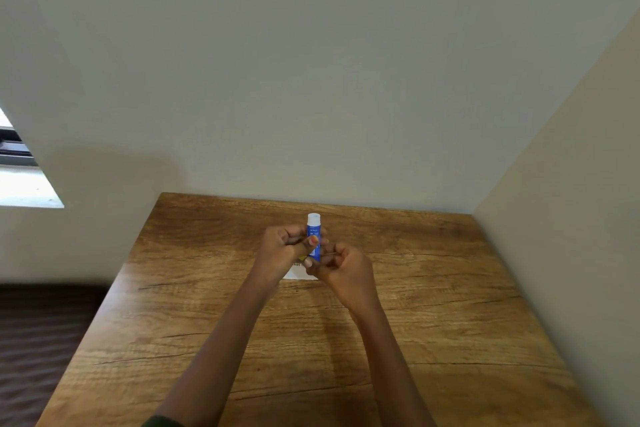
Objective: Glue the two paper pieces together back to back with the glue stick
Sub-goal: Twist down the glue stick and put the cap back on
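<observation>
A bit of dark sleeve is closest, then both arms reach out over the wooden worktop. The left hand has its grip clamped on the glue stick, thumb across the blue barrel, white cap on and pointing up. It's held over the paper, which is mostly hidden. The right hand is curled at the stick's bottom end, but I can't tell if its grip is actually on it. My guess is it's steadying the stick for uncapping.
</observation>
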